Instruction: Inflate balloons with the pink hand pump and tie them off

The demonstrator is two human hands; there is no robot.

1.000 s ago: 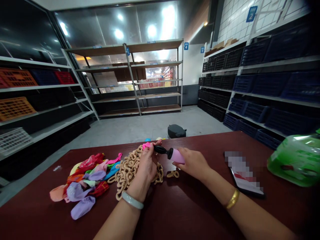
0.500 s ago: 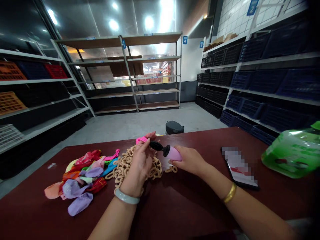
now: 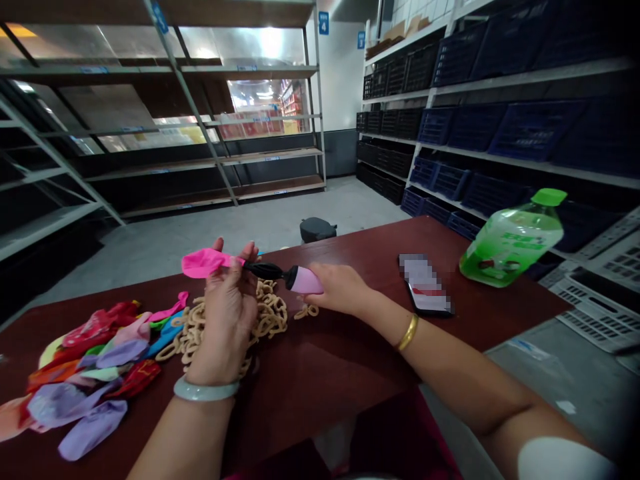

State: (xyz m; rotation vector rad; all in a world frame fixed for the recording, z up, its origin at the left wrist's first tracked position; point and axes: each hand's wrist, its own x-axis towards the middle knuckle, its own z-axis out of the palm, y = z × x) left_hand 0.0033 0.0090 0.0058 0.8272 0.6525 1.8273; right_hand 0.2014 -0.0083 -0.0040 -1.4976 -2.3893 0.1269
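Note:
My left hand (image 3: 233, 300) pinches a bright pink balloon (image 3: 203, 262) near its neck, other fingers partly raised. The balloon is limp and points left. My right hand (image 3: 340, 287) wraps round the lilac body of what looks like a small balloon pump (image 3: 306, 281). Its black front part (image 3: 265, 270) reaches left to the balloon's neck; my left fingers hide exactly how they join. Just beyond and beneath my left hand spreads a heap of tan rings (image 3: 270, 313), and a few loose ones (image 3: 307, 311) lie to the right. Limp multicoloured balloons (image 3: 107, 357) are piled at the left.
On the dark red table (image 3: 320, 373), a phone (image 3: 425, 283) lies right of my hands, beside a green-capped bottle (image 3: 515, 237). A dark stool-like object (image 3: 318, 229) stands on the floor past the far edge. Shelves with dark crates (image 3: 465, 127) line the right side.
My view has turned to the right, so the table's things sit farther left. The pink balloon now sticks out left of my left hand, more of it showing. Both hands keep their hold.

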